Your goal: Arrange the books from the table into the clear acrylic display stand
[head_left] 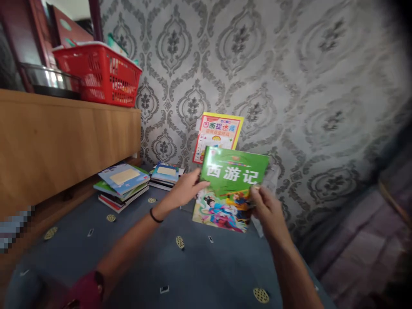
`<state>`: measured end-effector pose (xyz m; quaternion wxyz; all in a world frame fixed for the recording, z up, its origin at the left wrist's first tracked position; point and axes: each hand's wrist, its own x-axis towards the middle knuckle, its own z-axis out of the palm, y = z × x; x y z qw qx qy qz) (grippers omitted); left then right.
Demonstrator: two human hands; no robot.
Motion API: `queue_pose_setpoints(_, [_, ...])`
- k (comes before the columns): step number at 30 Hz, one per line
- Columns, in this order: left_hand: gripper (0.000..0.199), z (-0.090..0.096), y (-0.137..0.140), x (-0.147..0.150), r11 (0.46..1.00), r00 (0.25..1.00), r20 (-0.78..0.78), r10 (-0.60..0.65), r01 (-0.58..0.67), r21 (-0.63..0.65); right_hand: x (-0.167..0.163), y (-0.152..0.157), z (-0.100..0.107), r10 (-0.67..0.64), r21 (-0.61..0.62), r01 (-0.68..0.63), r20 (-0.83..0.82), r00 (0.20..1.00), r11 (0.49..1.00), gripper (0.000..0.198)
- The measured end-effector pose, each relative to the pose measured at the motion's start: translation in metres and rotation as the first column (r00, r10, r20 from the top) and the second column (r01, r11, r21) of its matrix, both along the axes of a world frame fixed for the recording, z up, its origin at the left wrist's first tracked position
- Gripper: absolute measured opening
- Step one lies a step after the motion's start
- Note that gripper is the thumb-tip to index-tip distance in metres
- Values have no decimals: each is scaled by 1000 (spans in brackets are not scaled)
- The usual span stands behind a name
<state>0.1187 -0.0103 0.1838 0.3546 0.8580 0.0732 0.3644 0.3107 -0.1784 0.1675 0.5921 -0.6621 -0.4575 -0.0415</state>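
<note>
Over blue cloth [199, 266], left hand [186, 189] and right hand [268, 208], partly closed, are gripping 1 green book [230, 176] at opposite sides; 1 yellow-edged book [219, 128] is showing behind, 2 stacks [124, 182] sitting left.

Soft, dim light faintly glosses the green book [229, 187]; the right edge blurs.

Book stacks [124, 185] left of held book [229, 189]
</note>
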Motion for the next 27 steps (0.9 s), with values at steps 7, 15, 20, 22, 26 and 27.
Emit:
queue_pose_setpoints(7, [15, -2, -31, 12, 992, 998, 17, -52, 54, -117, 4, -37, 25, -151, -118, 167, 134, 979, 979, 43])
queue_pose_setpoints(15, [14, -13, -32, 17, 979, 996, 24, -80, 83, -184, -8, -40, 38, -183, -161, 206, 150, 972, 965, 54])
queue_pose_setpoints(20, [14, -13, -25, 18, 983, 997, 6, -76, 75, -169, -6, -38, 35, -214, -185, 241, 154, 965, 953, 63])
queue_pose_setpoints(22, [16, -13, -23, 17, 983, 997, -8, -77, 75, -167, -5, -37, 34, -199, -209, 225, 141, 970, 952, 67])
queue_pose_setpoints(26, [18, -17, -19, 18, 982, 996, -21, -81, 77, -173, -4, -33, 33, -185, -229, 217, 153, 971, 949, 68])
queue_pose_setpoints(27, [19, -18, -18, 19, 982, 997, -20, -80, 75, -176, -4, -32, 33, -184, -229, 218, 161, 970, 949, 68])
